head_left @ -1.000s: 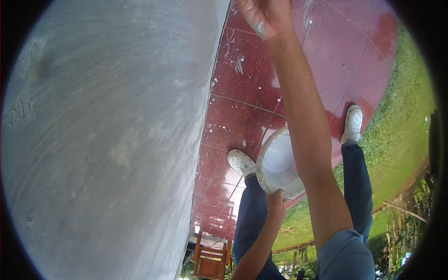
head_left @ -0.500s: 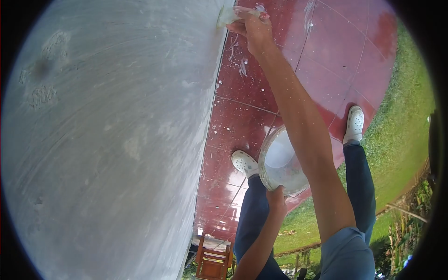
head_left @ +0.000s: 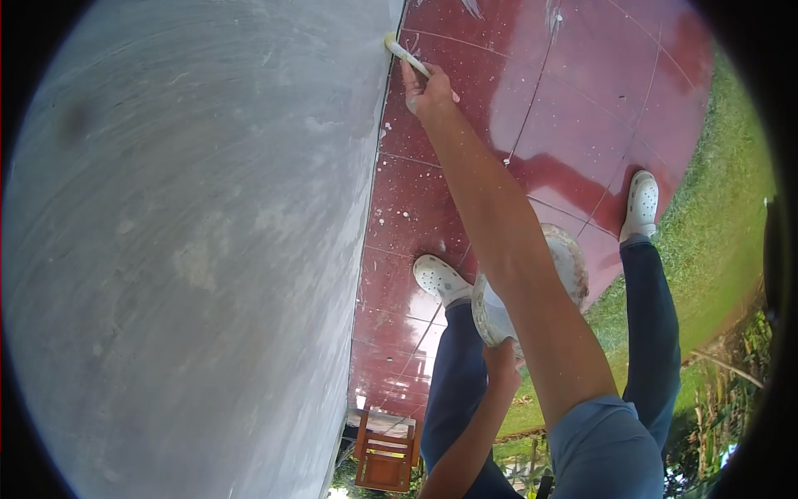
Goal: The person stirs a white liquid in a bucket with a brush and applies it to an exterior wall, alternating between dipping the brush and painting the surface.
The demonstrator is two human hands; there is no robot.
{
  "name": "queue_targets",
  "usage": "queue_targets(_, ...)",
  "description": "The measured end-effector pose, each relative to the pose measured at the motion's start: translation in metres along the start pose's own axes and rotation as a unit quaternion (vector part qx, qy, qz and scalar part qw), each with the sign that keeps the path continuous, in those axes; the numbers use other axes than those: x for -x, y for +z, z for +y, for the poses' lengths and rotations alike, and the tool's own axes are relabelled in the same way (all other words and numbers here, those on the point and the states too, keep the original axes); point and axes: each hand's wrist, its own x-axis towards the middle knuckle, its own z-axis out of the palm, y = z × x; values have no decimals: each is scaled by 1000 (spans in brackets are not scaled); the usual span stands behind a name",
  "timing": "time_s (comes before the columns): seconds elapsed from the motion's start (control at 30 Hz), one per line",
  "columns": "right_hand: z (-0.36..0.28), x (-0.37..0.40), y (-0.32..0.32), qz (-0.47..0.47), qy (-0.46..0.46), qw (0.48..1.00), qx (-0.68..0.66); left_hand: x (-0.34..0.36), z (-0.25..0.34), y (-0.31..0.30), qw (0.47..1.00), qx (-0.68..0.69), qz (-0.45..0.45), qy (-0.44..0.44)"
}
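Note:
My right hand point(head_left: 431, 90) is closed around a pale, paint-covered flat paintbrush point(head_left: 407, 56), seen nearly edge-on. Its bent tip touches the grey-white wall point(head_left: 208, 249) near the line where wall and floor meet. Lower down, my left hand point(head_left: 501, 366) grips the near rim of a round white bucket point(head_left: 568, 249) with paint-stained edges. Whitish liquid or coating shows inside it. My right forearm crosses in front of the bucket and hides its middle.
Red floor tiles point(head_left: 416, 200) carry white drips and smears. My feet, in white clogs point(head_left: 438, 279), stand apart on either side of the bucket. A wooden chair point(head_left: 384, 470) is by the wall at the bottom. Grass point(head_left: 715, 200) borders the tiles on the right.
My right hand has moved down and slightly left along the wall's base, turning the paintbrush from broad side to edge. The bucket and left hand have shifted slightly right.

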Motion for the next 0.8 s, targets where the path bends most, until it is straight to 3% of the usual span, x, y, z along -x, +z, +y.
queue_targets(0.03,23,6,-35,30,1,999,-16,7,10,7,992,93,22,-83)
queue_targets(0.13,51,42,-143,145,-5,989,34,12,4,7,991,89,36,-98)
queue_targets(0.17,53,53,-166,235,0,970,61,11,3,10,990,85,35,-103)
queue_targets(0.2,49,61,-179,232,-5,971,64,9,2,16,990,84,34,-105)
queue_targets(0.27,45,76,-206,248,38,925,286,7,0,21,990,83,40,-106)
queue_targets(0.33,43,87,-222,257,82,830,488,6,-4,19,990,79,51,-109)
queue_targets(0.37,43,76,-219,260,82,829,488,5,-8,17,989,76,56,-113)
queue_targets(0.43,45,37,-175,153,93,864,471,3,-14,12,989,65,66,-119)
queue_targets(0.5,35,25,-75,200,16,850,488,3,-19,-2,987,54,83,-123)
queue_targets(0.57,1,7,-12,55,10,897,438,-3,-19,-12,987,47,97,-122)
queue_targets(0.6,-15,-3,12,-3,-4,911,413,3,-12,-10,985,-58,102,-124)
queue_targets(0.7,-60,-70,30,-72,-36,931,357,4,-1,1,978,-1,155,-137)
queue_targets(0.77,-62,-87,16,-143,-1,984,101,-5,-25,-17,985,27,122,-120)
queue_targets(0.8,-48,-27,7,-157,-27,985,65,-8,-33,-23,990,56,88,-100)
